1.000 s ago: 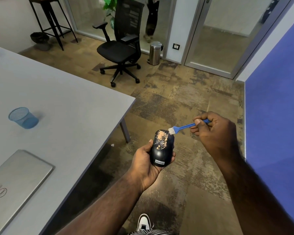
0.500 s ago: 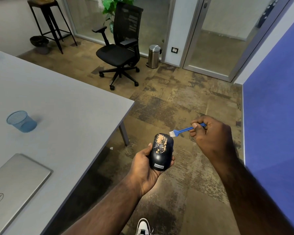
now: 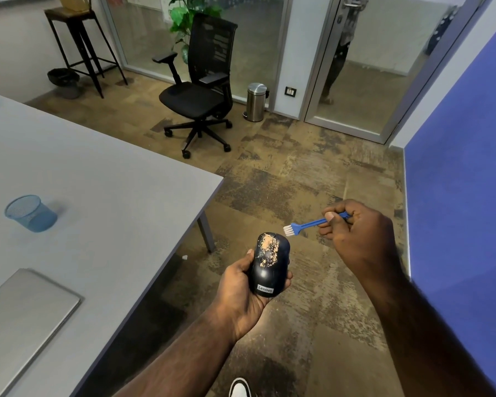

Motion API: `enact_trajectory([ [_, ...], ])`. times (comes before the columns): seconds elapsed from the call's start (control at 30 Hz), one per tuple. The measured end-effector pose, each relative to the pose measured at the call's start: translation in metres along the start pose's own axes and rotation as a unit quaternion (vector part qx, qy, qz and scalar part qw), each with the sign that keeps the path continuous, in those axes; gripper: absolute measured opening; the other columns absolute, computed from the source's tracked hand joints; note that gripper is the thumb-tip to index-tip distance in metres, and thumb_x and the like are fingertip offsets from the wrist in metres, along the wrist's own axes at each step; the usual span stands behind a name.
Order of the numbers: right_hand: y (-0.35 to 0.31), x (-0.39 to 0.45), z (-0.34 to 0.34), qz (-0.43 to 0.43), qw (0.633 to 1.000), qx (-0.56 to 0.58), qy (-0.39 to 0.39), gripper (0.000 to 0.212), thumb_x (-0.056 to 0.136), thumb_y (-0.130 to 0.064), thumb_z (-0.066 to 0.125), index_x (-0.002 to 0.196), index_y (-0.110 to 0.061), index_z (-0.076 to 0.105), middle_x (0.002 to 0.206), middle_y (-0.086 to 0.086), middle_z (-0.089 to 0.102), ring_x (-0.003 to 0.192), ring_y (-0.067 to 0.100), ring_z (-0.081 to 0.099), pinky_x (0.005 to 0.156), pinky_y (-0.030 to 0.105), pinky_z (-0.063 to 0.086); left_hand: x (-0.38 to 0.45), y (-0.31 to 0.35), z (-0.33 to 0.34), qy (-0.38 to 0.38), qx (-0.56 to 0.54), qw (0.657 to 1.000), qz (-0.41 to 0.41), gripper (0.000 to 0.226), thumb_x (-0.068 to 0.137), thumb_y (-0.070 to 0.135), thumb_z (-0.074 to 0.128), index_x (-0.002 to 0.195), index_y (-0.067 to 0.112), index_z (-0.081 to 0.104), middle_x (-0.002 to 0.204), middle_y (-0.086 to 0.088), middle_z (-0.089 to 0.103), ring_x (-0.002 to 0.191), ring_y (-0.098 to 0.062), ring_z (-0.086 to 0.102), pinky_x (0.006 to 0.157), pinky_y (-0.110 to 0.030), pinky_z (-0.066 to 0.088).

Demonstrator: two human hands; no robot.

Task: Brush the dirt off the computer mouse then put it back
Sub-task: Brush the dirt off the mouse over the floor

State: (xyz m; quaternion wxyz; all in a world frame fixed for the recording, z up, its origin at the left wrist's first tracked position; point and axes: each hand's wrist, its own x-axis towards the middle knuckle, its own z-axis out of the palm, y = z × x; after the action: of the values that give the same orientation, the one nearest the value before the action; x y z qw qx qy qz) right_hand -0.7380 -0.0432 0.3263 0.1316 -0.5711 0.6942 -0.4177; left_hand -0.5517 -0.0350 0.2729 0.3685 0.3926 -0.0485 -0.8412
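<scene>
My left hand (image 3: 241, 290) grips a black computer mouse (image 3: 269, 270) from below and holds it over the floor, right of the table. Tan dirt covers the mouse's front half around the wheel. My right hand (image 3: 358, 236) pinches a small blue brush (image 3: 312, 224) by its handle. The white bristles point left and hover just above and right of the mouse's front end, apart from it.
A grey table (image 3: 112, 196) fills the left, with a blue mesh cup (image 3: 29, 213) and a shut silver laptop (image 3: 20, 319) on it. A black office chair (image 3: 201, 90), a steel bin (image 3: 256, 102), a stool (image 3: 80, 44) and glass doors stand behind. A blue wall (image 3: 464, 196) runs along the right.
The brush has lifted slightly up and right, off the mouse's front end. The mouse stays in my left hand, still dirty. The view tilted a little.
</scene>
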Motion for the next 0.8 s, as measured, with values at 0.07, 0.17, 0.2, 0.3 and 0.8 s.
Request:
enact_trajectory([
  [0.07,-0.0005,-0.0001,-0.0034,-0.004,1.0,0.028,-0.011,0.032,0.092,-0.009,0.063,0.082,-0.039,0.062,0.07,-0.012,0.071,0.064,-0.001,0.072,0.062,0.036,0.063,-0.0008,0.0007,0.0005,0.003,-0.002,1.0,0.002,0.053,0.1,0.035,0.033,0.119,-0.008,0.058,0.107,-0.03,0.063,0.08,-0.038,0.062,0.073,-0.041,0.055],
  [0.17,-0.002,-0.0037,-0.0038,-0.005,0.998,0.044,-0.04,0.035,0.091,-0.007,0.063,0.08,-0.04,0.063,0.069,-0.008,0.072,0.063,0.003,0.073,0.061,0.038,0.063,-0.0017,0.0021,0.0012,0.005,-0.003,1.0,0.003,0.055,0.101,0.035,0.031,0.121,-0.009,0.057,0.107,-0.029,0.062,0.08,-0.037,0.061,0.074,-0.042,0.054],
  [0.2,-0.0025,-0.0049,-0.0026,-0.004,0.998,0.039,-0.045,0.035,0.091,-0.007,0.063,0.079,-0.04,0.063,0.068,-0.008,0.071,0.063,0.002,0.073,0.06,0.038,0.063,-0.0019,0.0024,0.0019,0.005,-0.002,1.0,0.003,0.055,0.101,0.035,0.031,0.121,-0.009,0.057,0.107,-0.03,0.062,0.08,-0.037,0.061,0.075,-0.042,0.053],
  [0.3,-0.003,-0.0056,0.0019,0.003,0.999,0.013,-0.033,0.035,0.091,-0.009,0.063,0.077,-0.041,0.061,0.067,-0.012,0.07,0.063,-0.002,0.071,0.062,0.036,0.063,-0.0023,0.0018,0.0035,0.003,-0.008,1.0,-0.002,0.054,0.101,0.035,0.032,0.124,-0.009,0.055,0.11,-0.03,0.061,0.079,-0.038,0.061,0.072,-0.041,0.055],
  [0.8,-0.0045,-0.0028,0.0017,0.011,1.0,-0.004,-0.015,0.023,0.093,-0.012,0.062,0.087,-0.034,0.065,0.069,-0.013,0.07,0.066,-0.007,0.069,0.063,0.031,0.062,0.0003,0.0012,0.0016,-0.009,-0.031,0.999,-0.012,0.053,0.101,0.034,0.033,0.121,-0.009,0.057,0.108,-0.028,0.063,0.08,-0.037,0.061,0.067,-0.039,0.059],
])
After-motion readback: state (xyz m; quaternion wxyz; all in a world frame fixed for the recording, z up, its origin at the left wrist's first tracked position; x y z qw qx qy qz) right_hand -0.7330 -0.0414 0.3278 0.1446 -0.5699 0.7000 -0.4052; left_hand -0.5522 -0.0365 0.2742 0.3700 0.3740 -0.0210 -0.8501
